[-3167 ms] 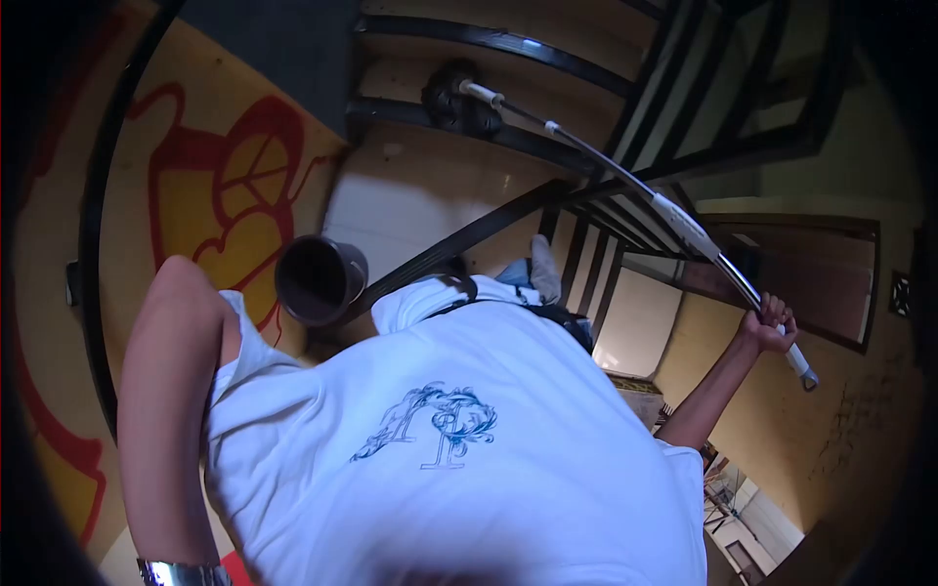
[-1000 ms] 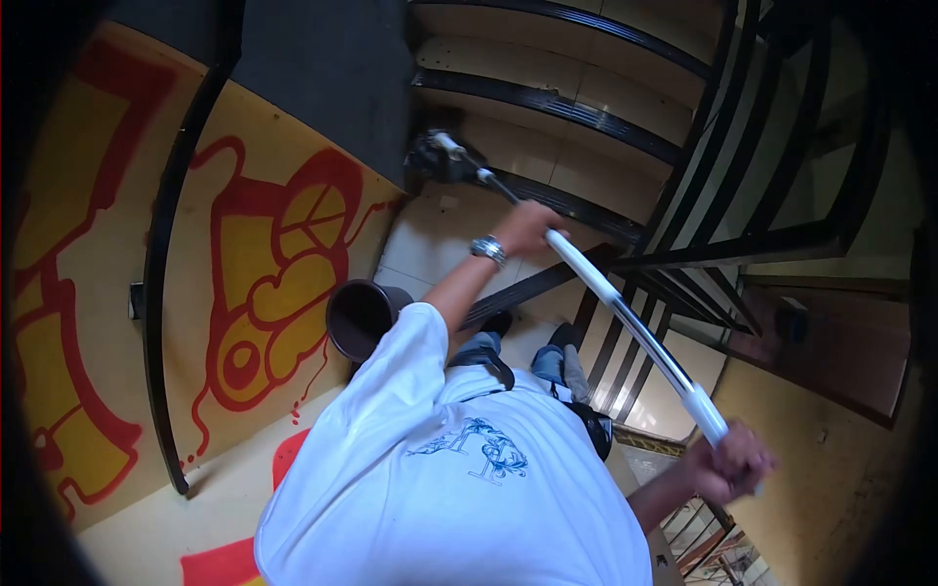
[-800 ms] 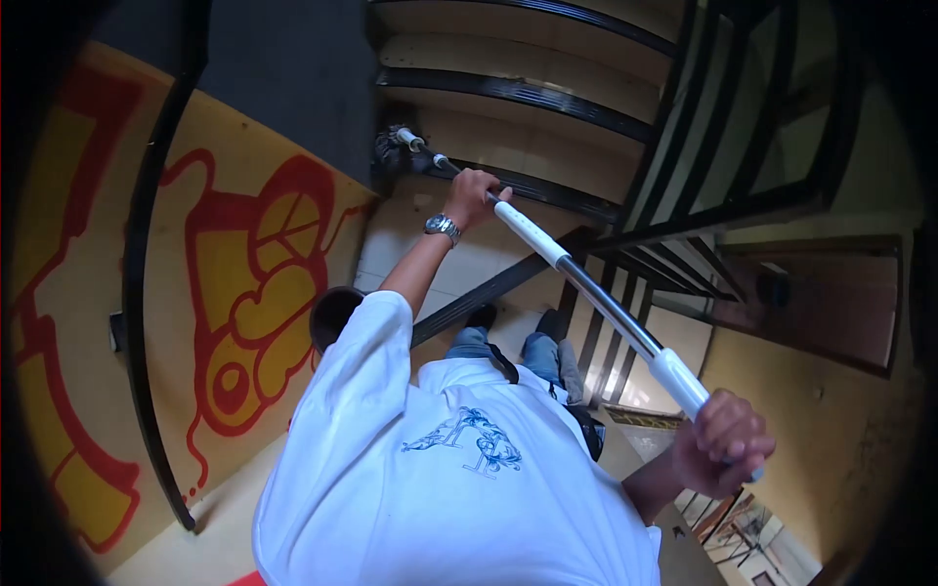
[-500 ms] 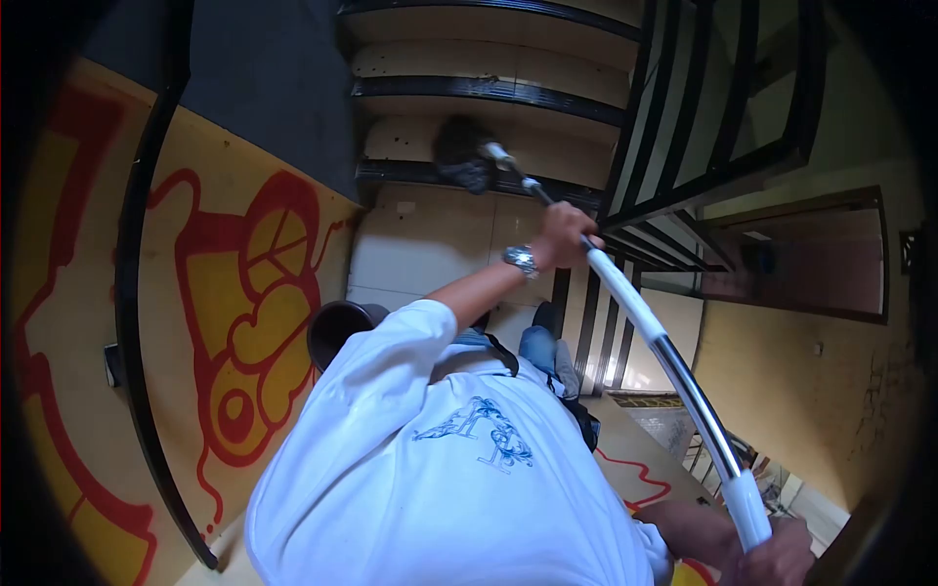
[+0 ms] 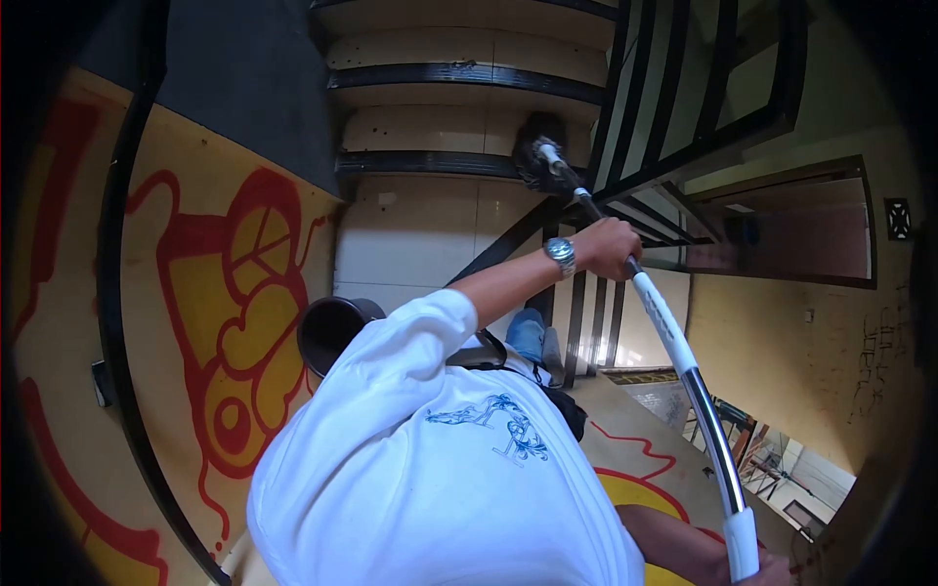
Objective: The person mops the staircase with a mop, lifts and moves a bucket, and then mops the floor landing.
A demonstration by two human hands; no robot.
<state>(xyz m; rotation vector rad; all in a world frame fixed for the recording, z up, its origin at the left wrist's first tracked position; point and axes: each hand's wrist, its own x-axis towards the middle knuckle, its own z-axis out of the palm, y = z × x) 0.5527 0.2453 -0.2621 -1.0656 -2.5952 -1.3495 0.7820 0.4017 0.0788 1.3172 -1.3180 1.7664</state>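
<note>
In the head view, a mop's dark, shaggy head (image 5: 537,161) lies on a stair step at its right end, close to the railing. My left hand (image 5: 608,248), with a metal watch on the wrist, is closed around the lower part of the mop's handle (image 5: 705,420), which is chrome with white sleeves. At the bottom right edge, my right hand (image 5: 767,572) grips the handle's upper end, and the frame partly cuts it off. The handle runs slantwise from the step back past my right side.
Tiled stairs with black edges (image 5: 410,164) rise ahead. A black metal railing (image 5: 684,161) borders them on the right. A dark bucket (image 5: 318,337) stands left of my legs. Along the painted left wall (image 5: 181,293) runs a black handrail (image 5: 112,293).
The mop head has slid right along the step, from near its middle to the railing side. My left hand has moved right and slightly down with the handle; my right hand has dropped lower.
</note>
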